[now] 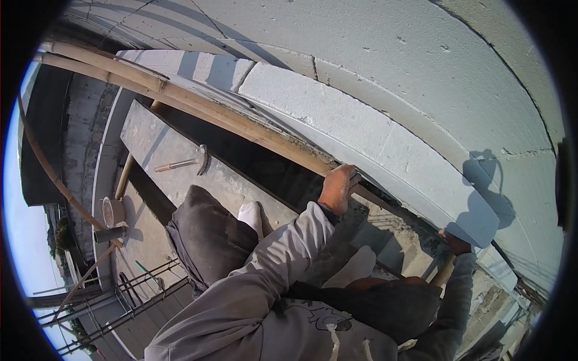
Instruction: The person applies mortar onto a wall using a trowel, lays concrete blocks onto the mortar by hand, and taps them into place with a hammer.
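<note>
A long white aerated concrete block [355, 123] lies along the ledge beside the tall block wall, its top face sunlit. My left hand [338, 188] is closed at the block's lower near edge, with the fingertips curled in against its side and partly hidden. Further right, my right hand [456, 243] grips the block's right end from the near side; most of its fingers are out of sight under the edge. A shadow of a head falls on that end. Behind my left leg, a hammer [183, 163] with a wooden handle rests on a grey board.
Bamboo poles [180, 99] run along the wall. The grey board [232, 189] has a dark gap beside it. A bucket [112, 212] stands at the left, near steel rebar [120, 301]. The tall wall [409, 54] curves overhead.
</note>
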A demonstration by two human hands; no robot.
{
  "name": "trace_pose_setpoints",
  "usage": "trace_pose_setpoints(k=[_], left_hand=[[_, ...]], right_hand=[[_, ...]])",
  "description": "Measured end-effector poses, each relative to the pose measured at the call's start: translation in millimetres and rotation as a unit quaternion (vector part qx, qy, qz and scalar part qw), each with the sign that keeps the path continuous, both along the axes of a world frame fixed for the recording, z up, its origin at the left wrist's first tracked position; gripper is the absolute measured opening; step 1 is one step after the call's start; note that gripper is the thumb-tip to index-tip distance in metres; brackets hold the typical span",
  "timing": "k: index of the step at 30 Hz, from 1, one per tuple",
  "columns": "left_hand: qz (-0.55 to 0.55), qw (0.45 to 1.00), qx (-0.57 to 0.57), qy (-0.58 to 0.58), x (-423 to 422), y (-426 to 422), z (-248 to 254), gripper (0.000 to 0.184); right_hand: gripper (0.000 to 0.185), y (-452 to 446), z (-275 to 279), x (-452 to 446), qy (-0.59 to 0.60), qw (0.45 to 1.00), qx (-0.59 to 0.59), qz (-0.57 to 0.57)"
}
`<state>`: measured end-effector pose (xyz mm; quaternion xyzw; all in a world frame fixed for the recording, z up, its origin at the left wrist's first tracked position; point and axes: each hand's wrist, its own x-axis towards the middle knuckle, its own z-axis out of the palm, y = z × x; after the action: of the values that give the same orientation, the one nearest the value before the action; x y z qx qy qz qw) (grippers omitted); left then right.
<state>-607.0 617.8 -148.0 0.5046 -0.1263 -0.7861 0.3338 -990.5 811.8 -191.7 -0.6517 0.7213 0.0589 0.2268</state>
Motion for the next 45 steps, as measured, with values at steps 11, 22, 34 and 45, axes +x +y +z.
trace_pose_setpoints(k=[11, 22, 34, 45], left_hand=[[-0.197, 0.931, -0.198, -0.237, 83.3, 9.7, 66.4, 0.045], [-0.253, 0.759, -0.321, -0.506, 313.7, -35.2, 227.6, 0.045], [-0.396, 0.437, -0.32, -0.742, 543.3, -96.4, -126.6, 0.068], [-0.406, 0.507, -0.255, -0.716, 531.3, -126.3, -135.5, 0.029]], right_hand=[[0.026, 17.1, 6.4, 4.3, -0.048, 0.991, -0.117, -0.052], [0.061, 54.0, 50.3, 43.0, 0.134, 0.933, -0.103, -0.319], [0.051, 53.6, 130.2, 137.5, 0.168, 0.92, 0.04, -0.353], [0.046, 39.4, 240.3, 239.6, 0.174, 0.85, 0.096, -0.487]])
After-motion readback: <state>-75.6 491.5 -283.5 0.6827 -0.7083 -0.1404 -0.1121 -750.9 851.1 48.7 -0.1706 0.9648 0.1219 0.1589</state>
